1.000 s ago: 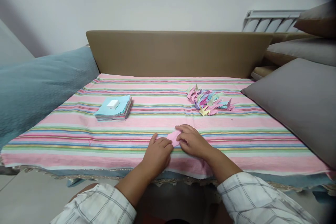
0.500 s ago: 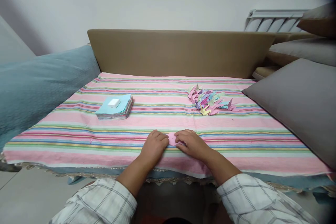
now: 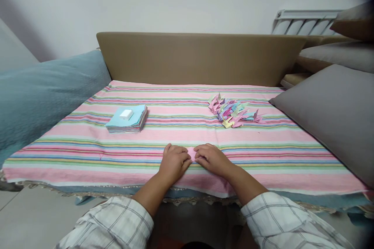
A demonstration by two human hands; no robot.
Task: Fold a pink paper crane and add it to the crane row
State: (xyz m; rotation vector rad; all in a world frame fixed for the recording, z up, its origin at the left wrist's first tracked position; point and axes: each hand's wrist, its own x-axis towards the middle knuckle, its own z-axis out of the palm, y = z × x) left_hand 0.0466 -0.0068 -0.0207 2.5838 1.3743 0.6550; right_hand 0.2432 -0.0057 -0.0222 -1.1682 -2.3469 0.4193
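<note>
Between my two hands lies a small folded piece of pink paper (image 3: 191, 153), low over the striped cloth (image 3: 117, 167). My left hand (image 3: 175, 161) pinches its left edge between thumb and fingers. At the right edge, my right hand (image 3: 212, 158) grips the paper with bent fingers and thumb. Only the middle of the paper shows; its ends are covered by my fingers. Farther back on the right sits a pile of folded paper cranes (image 3: 232, 113) in pink, yellow, blue and purple.
A stack of square coloured paper (image 3: 125, 124), light blue on top, stands at the back left with a small white block (image 3: 126, 114) on it. A tan backrest (image 3: 198, 58) closes the far side. Grey cushions (image 3: 327, 113) line the right, a blue armrest (image 3: 58, 85) the left.
My left fingers have shifted along the pink paper and now pinch its left edge. Less of the paper shows between my hands. The crane pile and paper stack have stayed put.
</note>
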